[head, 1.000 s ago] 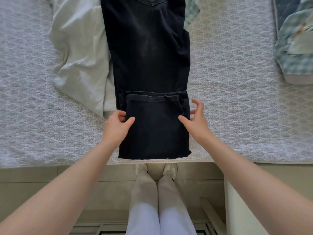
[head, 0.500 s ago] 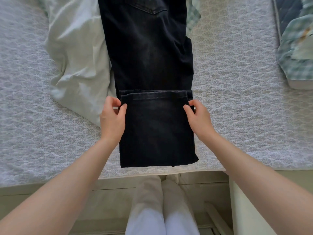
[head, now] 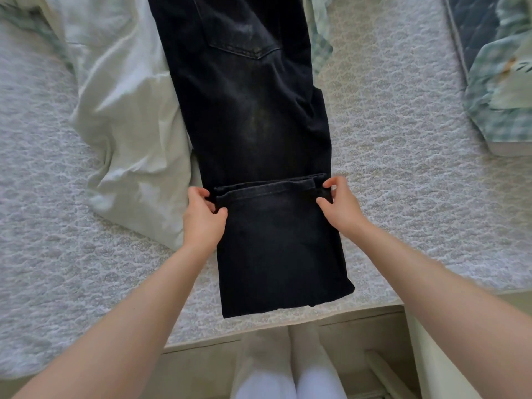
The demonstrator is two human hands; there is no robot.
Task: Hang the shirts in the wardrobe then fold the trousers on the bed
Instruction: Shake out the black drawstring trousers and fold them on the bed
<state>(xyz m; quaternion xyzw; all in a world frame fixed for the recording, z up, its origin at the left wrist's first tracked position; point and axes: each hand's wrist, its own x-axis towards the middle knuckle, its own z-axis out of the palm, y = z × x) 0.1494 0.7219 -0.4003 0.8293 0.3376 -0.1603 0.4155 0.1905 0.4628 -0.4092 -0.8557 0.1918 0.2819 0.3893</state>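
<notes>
Black denim trousers [head: 253,116] lie lengthwise down the middle of the bed [head: 403,168], legs together, a back pocket showing near the top. The lower leg part is folded up over itself, its hems forming a band across the trousers. My left hand [head: 203,218] pinches the left end of that hem band. My right hand [head: 341,207] pinches the right end, thumb on top of the cloth. The fold reaches the bed's near edge.
A pale green garment [head: 126,133] lies crumpled left of the trousers, partly under them. A checked green cloth [head: 501,90] sits at the right edge of the bed. My white-trousered legs [head: 288,370] stand on the floor below the bed edge, beside a pale cabinet [head: 431,364].
Both hands slid up the sides of the folded leg part to its hem corners and closed on them. The view shifted so the trousers sit lower in frame.
</notes>
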